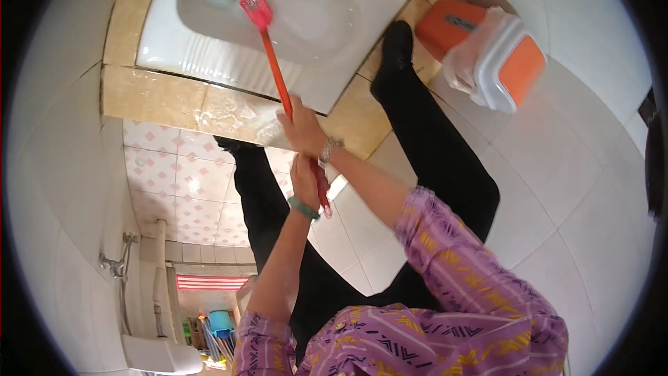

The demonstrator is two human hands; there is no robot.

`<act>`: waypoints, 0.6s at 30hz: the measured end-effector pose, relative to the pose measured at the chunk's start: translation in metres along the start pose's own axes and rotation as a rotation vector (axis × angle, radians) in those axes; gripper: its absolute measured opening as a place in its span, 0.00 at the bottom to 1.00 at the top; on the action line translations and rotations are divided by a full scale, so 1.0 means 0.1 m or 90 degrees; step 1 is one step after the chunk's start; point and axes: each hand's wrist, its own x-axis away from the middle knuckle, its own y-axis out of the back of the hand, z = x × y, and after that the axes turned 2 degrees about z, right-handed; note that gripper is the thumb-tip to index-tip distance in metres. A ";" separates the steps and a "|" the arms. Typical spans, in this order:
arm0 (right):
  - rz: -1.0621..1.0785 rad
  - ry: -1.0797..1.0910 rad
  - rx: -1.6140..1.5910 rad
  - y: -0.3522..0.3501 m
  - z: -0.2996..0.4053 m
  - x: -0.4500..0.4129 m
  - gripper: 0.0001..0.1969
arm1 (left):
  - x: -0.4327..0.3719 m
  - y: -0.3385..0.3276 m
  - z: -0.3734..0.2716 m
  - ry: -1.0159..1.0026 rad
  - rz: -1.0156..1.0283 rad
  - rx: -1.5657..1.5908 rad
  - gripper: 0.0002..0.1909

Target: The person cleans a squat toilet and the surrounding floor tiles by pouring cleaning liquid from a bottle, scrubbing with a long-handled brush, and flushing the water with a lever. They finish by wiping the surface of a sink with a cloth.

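Observation:
A long-handled brush (257, 9) with a pink-red head and an orange-red handle reaches over the basin of a white ceramic squat toilet (313, 74). Its head is above or against the basin near the drain end; contact cannot be told. My right hand (307, 128), with a metal bracelet or watch at the wrist, grips the middle of the handle. Just below it, my left hand (305, 180), with a green bangle at its wrist, closes round the lower handle, whose end pokes out under the fingers.
Wet beige tiles (229, 112) form a raised edge round the toilet. My black-shod feet stand on either side. An orange and white bin (449, 28) with a plastic liner is at the upper right. A shower mixer (117, 265) is on the left wall.

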 end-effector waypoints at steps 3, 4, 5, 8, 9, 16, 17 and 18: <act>-0.022 0.046 0.082 0.16 0.38 -1.18 0.14 | -0.52 -0.30 -0.77 -0.202 0.067 -0.054 0.10; 0.101 0.014 0.093 0.19 0.55 -1.51 0.15 | -0.62 -0.47 -1.01 -0.170 0.079 0.161 0.10; 0.208 -0.014 0.133 0.19 0.73 -1.69 0.16 | -0.72 -0.47 -1.15 -0.214 0.054 0.124 0.10; 0.098 -0.001 0.229 0.10 0.47 -1.68 0.16 | -1.03 -0.45 -0.90 -0.162 0.111 0.154 0.13; 0.082 -0.063 0.168 0.16 0.23 -1.55 0.16 | -0.91 -0.50 -0.66 -0.116 0.082 0.096 0.17; -0.066 -0.299 0.014 0.59 -0.24 0.70 0.15 | 0.47 -0.16 0.40 0.438 0.189 0.122 0.27; -0.099 -0.220 0.109 0.64 -0.25 0.65 0.15 | 0.44 -0.18 0.41 0.421 0.231 0.156 0.27; -0.128 -0.141 0.203 0.69 -0.28 0.53 0.15 | 0.33 -0.21 0.41 0.404 0.270 0.192 0.26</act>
